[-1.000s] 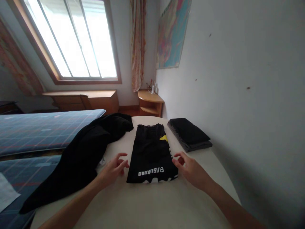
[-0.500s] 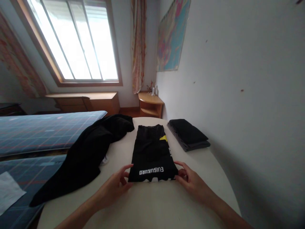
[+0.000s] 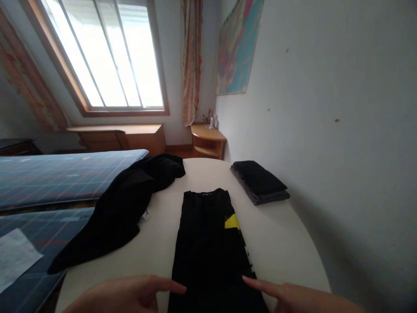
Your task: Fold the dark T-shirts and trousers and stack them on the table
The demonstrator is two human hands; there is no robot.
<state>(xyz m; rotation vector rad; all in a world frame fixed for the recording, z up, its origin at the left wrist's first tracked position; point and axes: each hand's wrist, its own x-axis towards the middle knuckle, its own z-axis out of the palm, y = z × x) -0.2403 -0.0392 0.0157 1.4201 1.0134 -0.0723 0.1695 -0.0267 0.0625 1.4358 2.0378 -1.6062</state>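
Note:
A folded black T-shirt (image 3: 208, 243) lies lengthwise before me, its neckline at the far end and a yellow patch near the right edge. Its near end runs out of the bottom of the view. My left hand (image 3: 130, 293) is at its left edge, index finger on top of the cloth, other fingers curled and partly hidden. At the right edge my right hand (image 3: 286, 295) has its index fingertip on the fabric; its thumb is out of sight. Both hands appear to grip the shirt's sides, though the undersides are hidden.
A rumpled black garment (image 3: 120, 213) drapes over the left side of the white table (image 3: 293, 248). Folded dark clothes (image 3: 259, 182) are stacked at the back right near the wall. To the left, a blue plaid mattress (image 3: 65, 178) carries a sheet of paper (image 3: 18, 256).
The T-shirt has come toward me, so its white lettering has left the view. Both hands have moved down and nearer with it. The stack and the rumpled garment stay put.

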